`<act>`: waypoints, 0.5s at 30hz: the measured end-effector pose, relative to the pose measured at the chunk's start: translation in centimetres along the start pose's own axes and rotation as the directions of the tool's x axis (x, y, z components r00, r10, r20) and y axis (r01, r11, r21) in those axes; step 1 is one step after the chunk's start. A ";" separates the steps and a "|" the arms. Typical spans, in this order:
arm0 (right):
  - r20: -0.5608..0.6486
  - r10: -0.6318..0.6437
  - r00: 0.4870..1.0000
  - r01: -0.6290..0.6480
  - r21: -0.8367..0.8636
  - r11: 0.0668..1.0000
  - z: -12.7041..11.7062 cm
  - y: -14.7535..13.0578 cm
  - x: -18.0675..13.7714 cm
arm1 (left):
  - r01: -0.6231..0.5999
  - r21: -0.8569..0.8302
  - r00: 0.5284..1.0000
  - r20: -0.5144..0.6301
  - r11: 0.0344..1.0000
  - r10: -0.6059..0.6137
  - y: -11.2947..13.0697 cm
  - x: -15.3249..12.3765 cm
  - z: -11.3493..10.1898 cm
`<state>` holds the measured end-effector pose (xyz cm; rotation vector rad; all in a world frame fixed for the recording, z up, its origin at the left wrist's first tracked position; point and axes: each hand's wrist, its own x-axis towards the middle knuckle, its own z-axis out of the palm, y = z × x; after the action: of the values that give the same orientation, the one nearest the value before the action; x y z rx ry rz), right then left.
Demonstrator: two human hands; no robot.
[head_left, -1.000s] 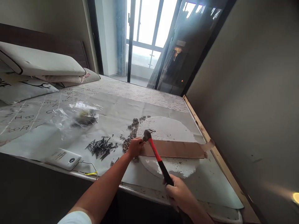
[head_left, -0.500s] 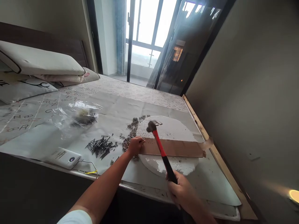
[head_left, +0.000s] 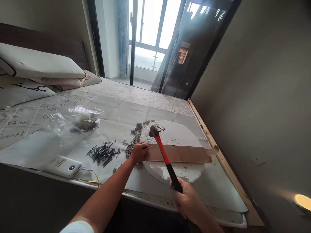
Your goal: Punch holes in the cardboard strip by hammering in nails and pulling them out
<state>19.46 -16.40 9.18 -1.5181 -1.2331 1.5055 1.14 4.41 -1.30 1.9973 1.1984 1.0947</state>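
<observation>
Hammer (head_left: 166, 157) had lifted off the cardboard strip (head_left: 184, 154) since a second back, right hand (head_left: 188, 200) gripping its handle, left hand (head_left: 138, 152) curled on the strip's end. Looked mid-swing.

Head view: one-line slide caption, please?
Right hand holds a hammer above the brown strip the left hand steadies on a white disc.

The right hand (head_left: 187, 200) is closed in a fist round the lower, black end of the hammer (head_left: 161, 149), knuckles up, with its wrist and forearm running off the bottom edge of the view. The left hand (head_left: 139, 152) lies palm down just left of the hammer, below its head, with fingers curled under. Whether they pinch anything cannot be told. The left forearm is bare and reaches out straight from the lower left, with a white sleeve (head_left: 78, 227) at the upper arm.
</observation>
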 end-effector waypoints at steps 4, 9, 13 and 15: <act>-0.016 0.010 1.000 -0.010 -0.019 1.000 0.4 1.0 0.7 | 0.159 -0.276 0.985 -0.019 0.948 -0.171 0.0 -0.1 -0.4; 0.004 0.090 0.996 -0.090 -0.050 0.995 1.2 2.7 2.3 | 0.264 -0.560 0.944 -0.017 0.785 -0.330 -0.1 -0.1 -0.6; 0.018 0.096 0.995 -0.095 -0.023 0.995 1.1 2.6 1.9 | 0.312 -0.631 0.924 0.028 0.710 -0.381 -0.2 0.0 -0.6; -0.005 0.041 0.999 -0.041 -0.016 0.999 0.9 2.2 1.3 | 0.308 -0.668 0.921 0.031 0.678 -0.388 -0.2 0.1 -0.6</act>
<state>18.85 -16.08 6.61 -1.5652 -1.2206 1.5205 0.55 4.58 -1.15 1.1113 0.9900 1.2201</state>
